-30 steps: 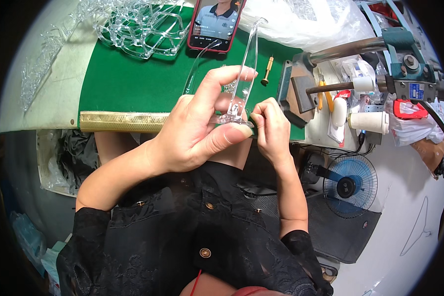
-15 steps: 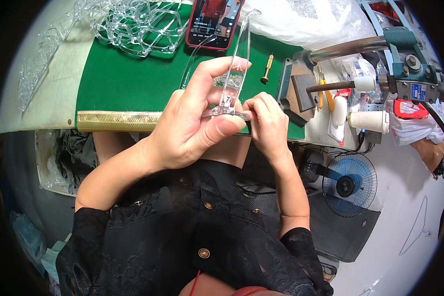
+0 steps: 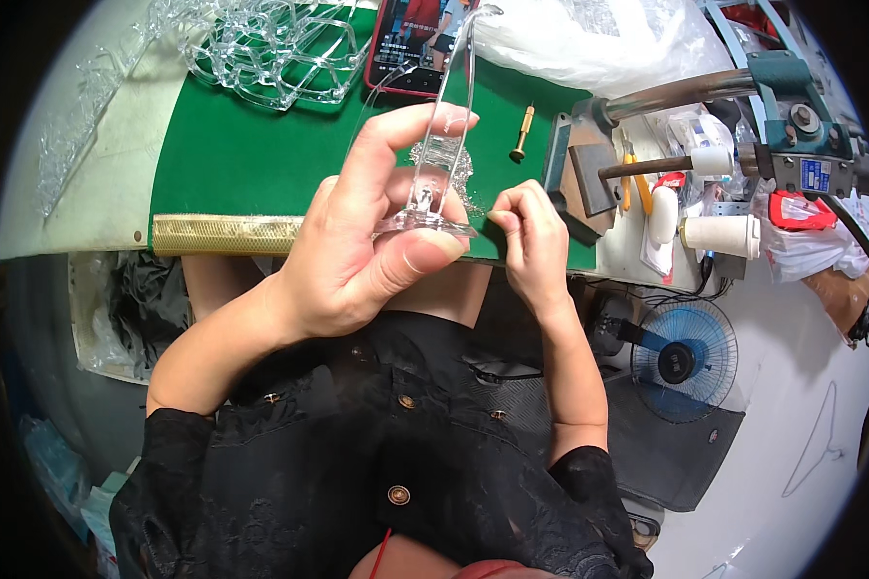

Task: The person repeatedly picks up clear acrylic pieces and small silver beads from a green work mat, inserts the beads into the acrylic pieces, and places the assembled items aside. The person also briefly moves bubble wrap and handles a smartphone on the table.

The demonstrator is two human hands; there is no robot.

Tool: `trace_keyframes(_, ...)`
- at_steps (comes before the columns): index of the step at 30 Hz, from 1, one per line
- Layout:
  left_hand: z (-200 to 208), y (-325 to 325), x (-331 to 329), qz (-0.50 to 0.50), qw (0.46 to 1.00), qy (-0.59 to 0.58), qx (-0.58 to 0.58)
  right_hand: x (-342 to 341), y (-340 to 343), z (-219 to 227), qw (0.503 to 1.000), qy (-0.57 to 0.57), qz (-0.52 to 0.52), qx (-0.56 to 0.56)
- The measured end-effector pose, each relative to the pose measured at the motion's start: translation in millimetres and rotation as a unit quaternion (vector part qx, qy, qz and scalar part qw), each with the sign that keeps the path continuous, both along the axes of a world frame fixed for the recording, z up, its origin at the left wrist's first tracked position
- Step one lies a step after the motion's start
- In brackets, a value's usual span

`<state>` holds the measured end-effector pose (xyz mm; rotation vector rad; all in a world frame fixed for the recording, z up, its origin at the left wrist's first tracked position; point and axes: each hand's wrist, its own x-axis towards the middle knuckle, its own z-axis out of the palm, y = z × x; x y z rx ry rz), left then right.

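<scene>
My left hand (image 3: 333, 256) grips a clear plastic eyeglasses frame (image 3: 425, 223) over the mat's front edge. Thumb and fingers hold its front, and one see-through temple points up and away. Close by on the right, my right hand (image 3: 536, 241) has its thumb and fingers pressed together, apart from the frame. Anything in that pinch is hidden or too small to make out. Beyond the frame, partly covered by it and my fingers, a pile of tiny silvery metal parts (image 3: 465, 179) lies on the green mat (image 3: 251, 159).
More clear eyeglasses frames (image 3: 270, 58) are heaped at the back left, beside a red-cased phone (image 3: 410, 68). A brass-coloured screwdriver (image 3: 522, 135) lies right of centre. A green bench press (image 3: 782, 116) with a long lever, a white cup (image 3: 719, 236) and yellow-handled pliers (image 3: 637, 183) occupy the right.
My left hand has shifted slightly left with the eyeglasses frame. My right hand has come away from the frame, and more of the small metal parts shows between them.
</scene>
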<state>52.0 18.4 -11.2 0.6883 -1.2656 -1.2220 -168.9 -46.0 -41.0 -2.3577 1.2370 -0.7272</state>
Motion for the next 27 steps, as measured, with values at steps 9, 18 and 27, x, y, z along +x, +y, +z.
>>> trace_keyframes(9,0.0,-0.7,2.3,0.008,1.0,-0.005,-0.005,9.5,2.2,0.4,0.995,0.065,0.033,-0.068)
trace_keyframes(18,-1.4,-0.4,3.9,0.005,1.0,-0.007,0.007,6.4,6.8,-1.5,0.998,0.022,0.019,-0.053)
trace_keyframes(27,-3.7,0.8,4.5,0.005,1.0,-0.005,0.006,8.2,9.5,2.8,0.999,0.028,0.023,-0.02)
